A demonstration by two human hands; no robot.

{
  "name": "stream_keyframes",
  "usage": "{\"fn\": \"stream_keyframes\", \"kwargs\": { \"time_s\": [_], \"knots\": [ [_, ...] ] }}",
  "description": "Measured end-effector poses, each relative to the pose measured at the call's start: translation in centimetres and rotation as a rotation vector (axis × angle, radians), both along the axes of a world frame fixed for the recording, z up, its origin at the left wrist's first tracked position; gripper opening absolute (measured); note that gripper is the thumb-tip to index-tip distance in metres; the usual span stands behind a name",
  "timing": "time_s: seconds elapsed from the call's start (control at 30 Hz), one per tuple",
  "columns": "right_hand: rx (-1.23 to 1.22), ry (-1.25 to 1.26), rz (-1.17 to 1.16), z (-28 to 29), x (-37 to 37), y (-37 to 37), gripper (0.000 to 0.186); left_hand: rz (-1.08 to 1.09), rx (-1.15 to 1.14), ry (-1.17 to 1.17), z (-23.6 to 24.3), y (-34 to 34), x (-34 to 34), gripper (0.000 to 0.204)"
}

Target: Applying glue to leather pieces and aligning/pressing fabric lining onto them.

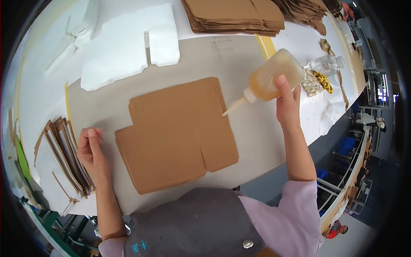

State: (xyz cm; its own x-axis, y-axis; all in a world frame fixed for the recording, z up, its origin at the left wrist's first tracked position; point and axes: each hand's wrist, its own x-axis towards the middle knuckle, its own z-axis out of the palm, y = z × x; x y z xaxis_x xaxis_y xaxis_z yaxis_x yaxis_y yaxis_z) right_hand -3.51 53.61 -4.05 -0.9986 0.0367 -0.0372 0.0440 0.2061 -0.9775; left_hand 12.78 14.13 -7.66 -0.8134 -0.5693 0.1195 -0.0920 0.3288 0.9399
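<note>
My right hand (287, 103) is closed around a translucent squeeze glue bottle (274, 79) with amber liquid inside. The bottle is tilted, and its long pale nozzle points down to the left, its tip at the right edge of a brown flat-cut piece (175, 137). That piece looks like leather or board, has notched corners and a slit near its lower right, and lies on a grey sheet (257, 141). Left of it, my left hand (91, 150) hovers with fingers curled in and thumb against them, nothing visible in it.
Beside my left hand stand several folded brown-edged pieces (64, 154). White cut sheets (128, 47) lie at the far left. Brown stacks (235, 17) sit at the back. A clear bottle (327, 65) and patterned cloth scraps (314, 83) lie right of my right hand.
</note>
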Motion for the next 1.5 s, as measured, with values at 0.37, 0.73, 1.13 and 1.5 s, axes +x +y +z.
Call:
{"fn": "stream_keyframes", "kwargs": {
  "time_s": [0.37,0.73,1.13,1.5],
  "knots": [
    [-0.037,-0.105,-0.075,-1.0,12.3,4.8,0.072,-0.018,-0.033,-0.009,-0.1,0.0,-0.1,0.026],
    [-0.11,0.091,0.072,-4.0,14.6,2.1,0.076,-0.006,-0.018,-0.016,-0.2,-0.4,0.2,0.026],
    [0.01,0.144,0.196,-2.2,5.3,-0.8,0.076,-0.02,0.022,-0.024,0.0,0.0,0.2,0.024],
    [-0.341,-0.048,-0.104,-0.9,10.5,-0.3,0.081,-0.037,0.021,-0.016,-0.1,-0.2,0.1,0.023]
  ]
}}
